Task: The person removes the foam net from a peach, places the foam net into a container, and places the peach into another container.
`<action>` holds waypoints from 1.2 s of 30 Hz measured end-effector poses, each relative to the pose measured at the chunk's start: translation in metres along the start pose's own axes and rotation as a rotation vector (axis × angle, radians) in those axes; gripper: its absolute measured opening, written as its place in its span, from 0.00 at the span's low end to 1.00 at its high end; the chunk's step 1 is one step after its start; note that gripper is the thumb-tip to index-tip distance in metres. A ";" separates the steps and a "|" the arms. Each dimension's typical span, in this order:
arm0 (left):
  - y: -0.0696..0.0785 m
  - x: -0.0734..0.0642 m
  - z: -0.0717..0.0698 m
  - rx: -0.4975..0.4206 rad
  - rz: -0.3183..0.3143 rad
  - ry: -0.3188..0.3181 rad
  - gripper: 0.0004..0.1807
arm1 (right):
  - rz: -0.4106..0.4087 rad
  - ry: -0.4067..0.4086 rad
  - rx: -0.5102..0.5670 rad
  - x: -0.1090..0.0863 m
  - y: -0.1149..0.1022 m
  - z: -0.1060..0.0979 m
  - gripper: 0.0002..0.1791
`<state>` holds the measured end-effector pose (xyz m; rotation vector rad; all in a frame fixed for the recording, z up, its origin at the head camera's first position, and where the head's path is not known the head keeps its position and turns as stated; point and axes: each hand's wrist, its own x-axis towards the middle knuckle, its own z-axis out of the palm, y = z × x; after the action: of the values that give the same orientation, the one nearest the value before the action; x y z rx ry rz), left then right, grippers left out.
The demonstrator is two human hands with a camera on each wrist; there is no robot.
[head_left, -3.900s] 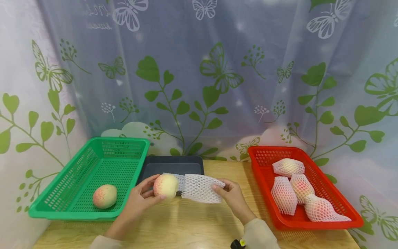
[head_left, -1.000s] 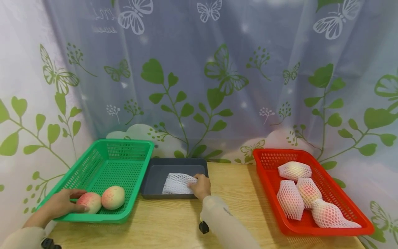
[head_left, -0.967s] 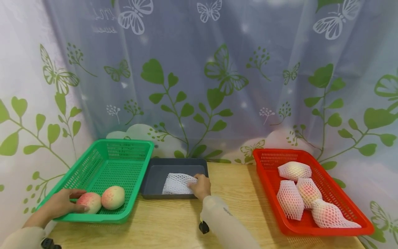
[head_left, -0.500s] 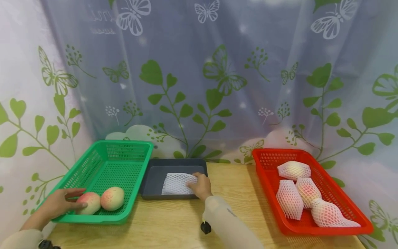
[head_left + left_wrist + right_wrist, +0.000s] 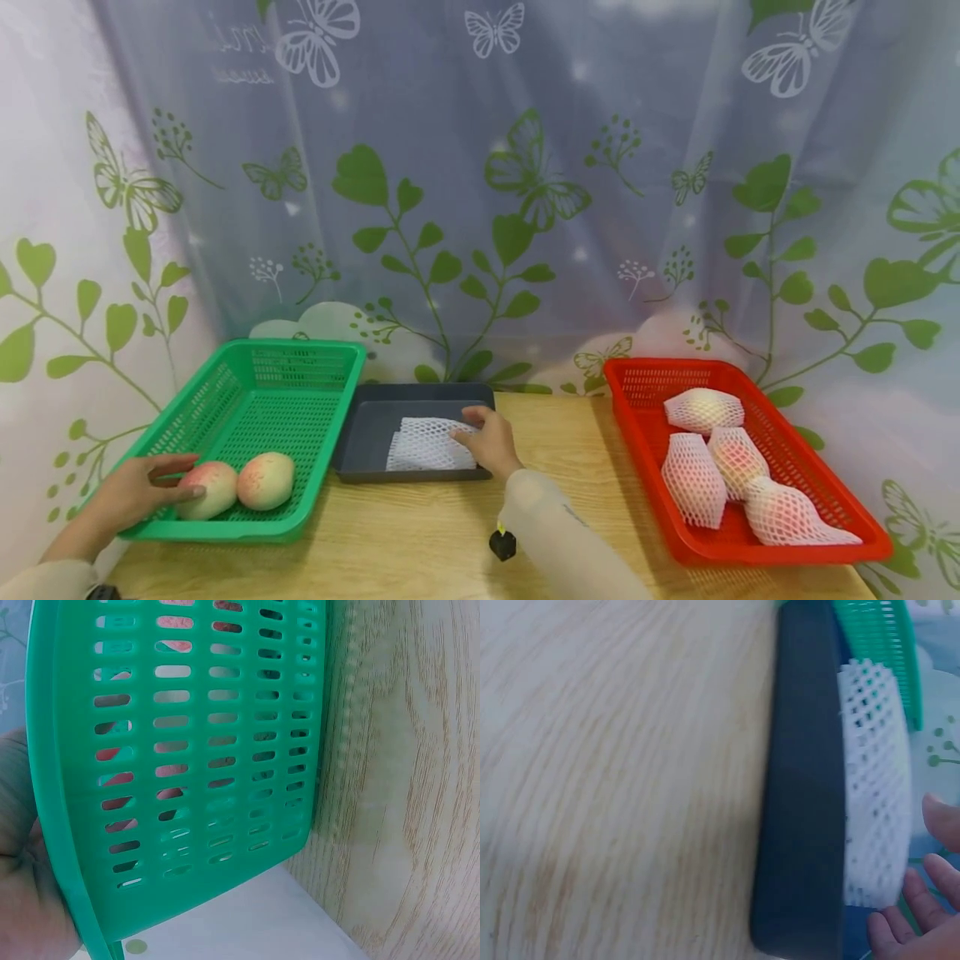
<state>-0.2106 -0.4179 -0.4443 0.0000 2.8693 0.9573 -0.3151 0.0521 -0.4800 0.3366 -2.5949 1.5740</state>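
Two peaches lie side by side near the front of the green basket point(image 5: 270, 529). My left hand point(image 5: 131, 497) reaches over its front left rim, thumb and loosely extended fingers at the left peach point(image 5: 208, 490); the right peach point(image 5: 266, 481) lies just beyond. In the left wrist view, the slotted basket wall hides most of the fruit, and part of my left hand point(image 5: 22, 877) shows at the rim. White foam net sleeves point(image 5: 429, 445) lie in the dark grey tray point(image 5: 367, 429). My right hand point(image 5: 491, 444) hovers at their right end, thumb and fingers spread and gripping nothing.
A red basket point(image 5: 645, 492) stands on the right of the wooden table point(image 5: 420, 542). Several peaches in white foam nets point(image 5: 705, 411) lie inside it. Behind the containers hangs a patterned curtain point(image 5: 450, 192).
Earlier both hands held a peach and a net sleeve over the table. The peach then went into the green basket and the sleeve onto the tray. Just now my right fingers have lifted off the sleeve.
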 end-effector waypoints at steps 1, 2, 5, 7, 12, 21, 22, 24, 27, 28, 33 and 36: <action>0.001 -0.001 0.000 0.000 -0.002 0.005 0.42 | 0.003 -0.002 0.011 0.000 -0.002 -0.002 0.24; 0.002 -0.002 0.000 0.001 -0.004 0.011 0.42 | -0.001 -0.002 0.018 -0.001 -0.003 -0.004 0.24; 0.004 -0.003 0.000 0.022 0.011 0.031 0.40 | 0.005 -0.015 0.043 -0.002 -0.007 -0.012 0.24; 0.006 -0.004 0.001 0.041 0.021 0.045 0.40 | 0.013 -0.027 0.066 -0.003 -0.010 -0.017 0.25; 0.009 -0.008 0.004 0.052 0.043 0.060 0.38 | 0.028 -0.036 0.161 -0.006 -0.019 -0.034 0.26; 0.025 -0.013 0.010 0.063 0.099 0.112 0.36 | 0.016 0.008 0.287 -0.011 -0.024 -0.069 0.26; 0.027 -0.013 0.011 0.064 0.102 0.112 0.36 | 0.016 0.013 0.282 -0.012 -0.023 -0.073 0.26; 0.031 -0.013 0.012 0.056 0.109 0.102 0.36 | 0.012 0.026 0.271 -0.015 -0.023 -0.081 0.25; 0.038 -0.013 0.013 0.036 0.135 0.094 0.35 | 0.008 0.044 0.267 -0.019 -0.020 -0.091 0.26; 0.041 -0.013 0.014 0.026 0.141 0.091 0.34 | 0.009 0.050 0.263 -0.020 -0.019 -0.095 0.26; 0.056 -0.009 0.019 0.025 0.179 0.128 0.34 | 0.009 0.069 0.261 -0.027 -0.016 -0.112 0.25; 0.068 -0.007 0.022 0.039 0.198 0.150 0.34 | 0.006 0.068 0.244 -0.034 -0.018 -0.124 0.26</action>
<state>-0.2034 -0.3504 -0.4201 0.2295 3.0711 0.9726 -0.2827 0.1590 -0.4130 0.2866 -2.3602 1.8732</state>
